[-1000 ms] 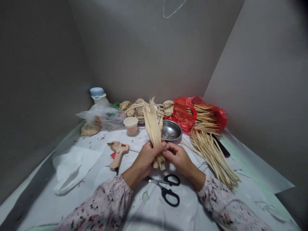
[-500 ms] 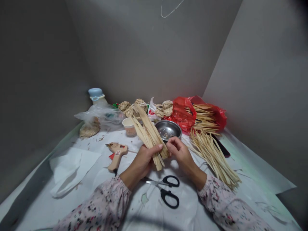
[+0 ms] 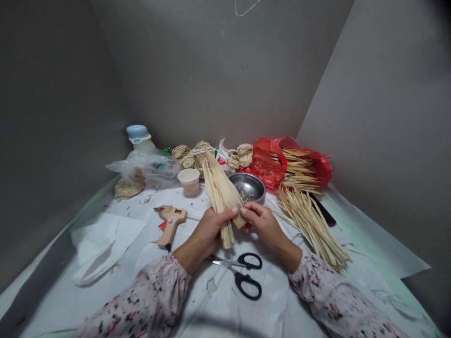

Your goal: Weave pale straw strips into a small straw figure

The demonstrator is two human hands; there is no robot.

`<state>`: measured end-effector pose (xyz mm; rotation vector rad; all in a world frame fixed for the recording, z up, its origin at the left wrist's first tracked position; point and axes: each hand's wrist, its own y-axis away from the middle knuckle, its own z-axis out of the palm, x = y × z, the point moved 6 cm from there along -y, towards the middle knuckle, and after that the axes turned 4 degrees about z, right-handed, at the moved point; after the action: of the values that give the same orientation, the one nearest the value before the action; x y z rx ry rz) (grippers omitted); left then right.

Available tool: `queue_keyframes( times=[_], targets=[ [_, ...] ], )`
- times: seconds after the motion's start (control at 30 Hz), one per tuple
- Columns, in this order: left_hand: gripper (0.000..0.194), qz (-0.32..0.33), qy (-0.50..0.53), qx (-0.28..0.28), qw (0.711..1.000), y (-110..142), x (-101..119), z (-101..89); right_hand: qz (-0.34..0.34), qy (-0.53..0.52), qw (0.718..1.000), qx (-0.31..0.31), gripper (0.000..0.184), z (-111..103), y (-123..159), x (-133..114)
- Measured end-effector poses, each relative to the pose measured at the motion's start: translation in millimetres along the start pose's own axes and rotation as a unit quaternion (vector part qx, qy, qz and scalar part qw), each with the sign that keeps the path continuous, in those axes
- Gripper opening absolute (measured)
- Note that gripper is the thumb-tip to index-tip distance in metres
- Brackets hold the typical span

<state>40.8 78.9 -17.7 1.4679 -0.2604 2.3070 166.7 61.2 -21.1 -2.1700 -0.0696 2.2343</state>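
Note:
A sheaf of pale dried leaf strips (image 3: 220, 185) points up and away from me above the table. My left hand (image 3: 212, 226) is closed around its lower part, thumb pressed on top. At the sheaf's right edge, my right hand (image 3: 261, 223) pinches the strips between thumb and fingers; its other fingers are partly hidden underneath. Black-handled scissors (image 3: 243, 272) lie just below my hands, their blade tips hidden by my left wrist. Behind the sheaf stands a metal bowl (image 3: 259, 190) with small scraps in it.
Left of my hands lie a glue gun (image 3: 171, 225) and a white sheet (image 3: 102, 244). A paper cup (image 3: 189, 182), a plastic bag (image 3: 150, 164) and coiled woven pieces (image 3: 243, 155) stand behind. More strips (image 3: 313, 225) lie to the right, before a red bag (image 3: 269, 162).
My right thumb has come down onto the strips, beside my left thumb. The sheaf stands a little more upright, and its strips have shifted.

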Motion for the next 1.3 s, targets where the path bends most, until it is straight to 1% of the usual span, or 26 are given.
queue_keyframes(
  times=[0.1, 0.17, 0.27, 0.4, 0.5, 0.63, 0.7, 0.8, 0.9, 1.07, 1.2, 1.3],
  targets=[
    [0.032, 0.005, 0.014, -0.025, 1.000, 2, 2, 4.7, 0.028, -0.067, 0.997, -0.006, 0.025, -1, -2, 4],
    [0.031, 0.001, 0.024, -0.033, 0.999, 3, 3, 6.9, 0.036, -0.083, 0.996, -0.007, 0.023, -1, -2, 6],
    [0.031, 0.001, 0.032, -0.008, 0.999, 3, 3, 4.8, 0.038, -0.079, 0.996, -0.014, 0.024, 0, -2, 6],
    [0.037, 0.003, 0.014, 0.037, 0.999, 2, 2, -2.2, 0.029, -0.048, 0.998, -0.025, 0.030, 4, 1, 1],
    [0.034, 0.017, -0.002, 0.044, 0.999, 1, 3, -5.2, 0.035, -0.005, 0.999, -0.036, 0.028, 6, 2, 0],
    [0.032, 0.010, 0.002, 0.025, 1.000, 1, 2, -5.1, 0.053, -0.008, 0.998, -0.039, 0.021, 6, 1, 3],
    [0.032, -0.001, 0.000, 0.002, 1.000, 3, 1, -2.4, 0.054, -0.009, 0.998, -0.040, 0.018, 5, 1, 5],
    [0.029, -0.008, -0.010, -0.053, 0.999, 5, 0, 4.8, 0.053, -0.010, 0.998, -0.045, 0.015, 5, 2, 7],
    [0.028, -0.010, -0.016, -0.073, 0.997, 6, 0, 7.7, 0.055, -0.013, 0.997, -0.047, 0.018, 5, 2, 8],
    [0.028, -0.030, -0.025, -0.040, 0.998, 6, -1, 3.3, 0.038, 0.008, 0.998, -0.045, 0.026, 3, 1, 8],
    [0.026, -0.041, -0.024, -0.028, 0.998, 6, -2, 0.9, 0.032, 0.021, 0.998, -0.046, 0.032, 3, 1, 7],
    [0.028, -0.049, -0.012, -0.003, 0.999, 5, -4, -2.4, 0.027, 0.036, 0.998, -0.052, 0.038, 5, 2, 4]
  ],
)
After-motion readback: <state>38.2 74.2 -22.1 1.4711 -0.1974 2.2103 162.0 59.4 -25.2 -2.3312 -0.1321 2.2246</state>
